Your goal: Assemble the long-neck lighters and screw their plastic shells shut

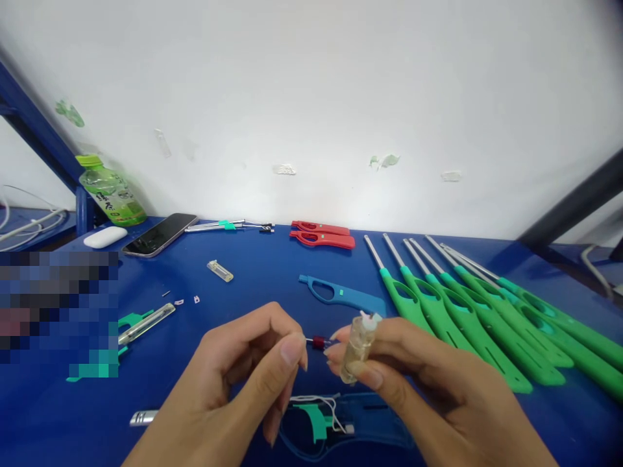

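Observation:
My right hand holds a small clear gas tank with a white valve cap, upright between thumb and fingers. My left hand pinches a thin wire tipped with a small red part, which points at the tank from the left. Beneath both hands lies an open blue lighter shell with a teal trigger and white wires inside it. Another blue lighter half rests flat on the blue table just beyond my hands.
A row of several green long-nosed lighters lies at the right. Two red lighter halves, a phone, a white case and a green bottle sit at the back. Loose small parts lie left of centre.

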{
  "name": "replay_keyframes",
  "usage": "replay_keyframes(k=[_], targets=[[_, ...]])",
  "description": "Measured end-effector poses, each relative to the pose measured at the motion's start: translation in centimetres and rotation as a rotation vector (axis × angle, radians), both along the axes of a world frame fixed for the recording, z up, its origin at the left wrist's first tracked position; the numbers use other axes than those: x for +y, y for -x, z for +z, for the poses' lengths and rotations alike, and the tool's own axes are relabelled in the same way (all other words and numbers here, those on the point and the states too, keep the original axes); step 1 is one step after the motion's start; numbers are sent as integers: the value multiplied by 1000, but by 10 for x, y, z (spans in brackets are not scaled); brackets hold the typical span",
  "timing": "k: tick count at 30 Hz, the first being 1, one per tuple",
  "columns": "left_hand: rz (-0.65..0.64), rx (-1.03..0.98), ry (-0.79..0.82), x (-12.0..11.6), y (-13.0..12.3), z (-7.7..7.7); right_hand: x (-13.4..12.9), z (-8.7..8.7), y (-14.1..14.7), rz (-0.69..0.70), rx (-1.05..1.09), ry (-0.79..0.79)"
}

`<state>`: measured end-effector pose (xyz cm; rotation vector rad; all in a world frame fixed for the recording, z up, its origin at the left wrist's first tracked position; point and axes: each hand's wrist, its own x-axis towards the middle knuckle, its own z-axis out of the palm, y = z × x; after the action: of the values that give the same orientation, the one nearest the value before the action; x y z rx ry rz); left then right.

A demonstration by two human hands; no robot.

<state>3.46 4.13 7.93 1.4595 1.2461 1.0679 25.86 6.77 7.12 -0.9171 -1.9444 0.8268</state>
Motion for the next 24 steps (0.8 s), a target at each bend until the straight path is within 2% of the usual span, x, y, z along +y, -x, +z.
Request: replay_keyframes(k=[3,8,13,20,22,24], targets=[[58,43,-81,0,-3,-1,0,-1,3,20,-9,18],[352,139,-237,-7,-13,-5,0,-3,6,4,-130,-22],[311,139,-455,-8,-17,-7,0,-4,5,31,-146,-80],[281,331,-688,-6,-8,-19,-2,-6,6,-7,-147,-167],[282,357,-717,-8,-7,-22,-4,-5,7,-26,-138,-172],[307,387,-664,-12,-7,-23,-4,-5,7,-55,-140,-186]])
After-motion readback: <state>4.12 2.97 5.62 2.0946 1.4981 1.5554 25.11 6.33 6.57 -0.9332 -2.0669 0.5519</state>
